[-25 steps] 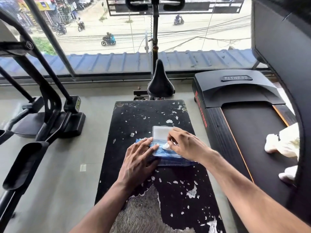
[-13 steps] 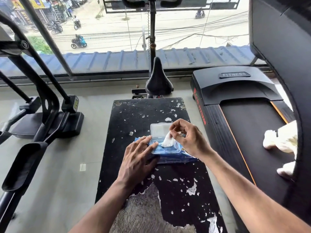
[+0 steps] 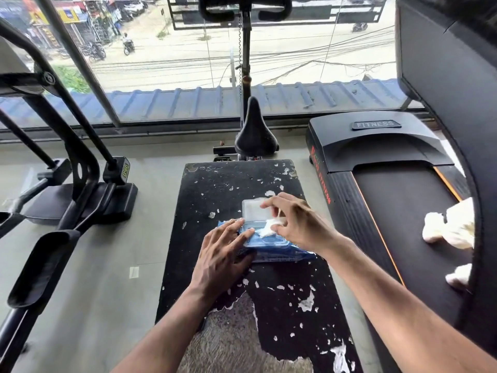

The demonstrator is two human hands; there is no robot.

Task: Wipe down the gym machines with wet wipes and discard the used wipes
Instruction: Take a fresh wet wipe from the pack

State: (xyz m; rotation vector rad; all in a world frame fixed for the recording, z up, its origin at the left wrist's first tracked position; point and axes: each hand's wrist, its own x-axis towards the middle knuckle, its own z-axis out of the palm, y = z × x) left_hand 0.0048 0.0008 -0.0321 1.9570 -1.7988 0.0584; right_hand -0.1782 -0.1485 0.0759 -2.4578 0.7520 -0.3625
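Right hand (image 3: pixel 301 227) pinches a wipe (image 3: pixel 265 230) at the pack (image 3: pixel 269 244) mouth; left hand (image 3: pixel 223 254) presses flat beside it, fingers spread — several wipes may drag out together, or tear.

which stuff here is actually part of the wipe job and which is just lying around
Part of the job:
- wet wipe pack, lid open, steadied by the left hand
- wipe pinched by the right hand
- treadmill
- exercise bike
- elliptical
- crumpled wipes on the treadmill belt

Just there:
- worn black bench
- window
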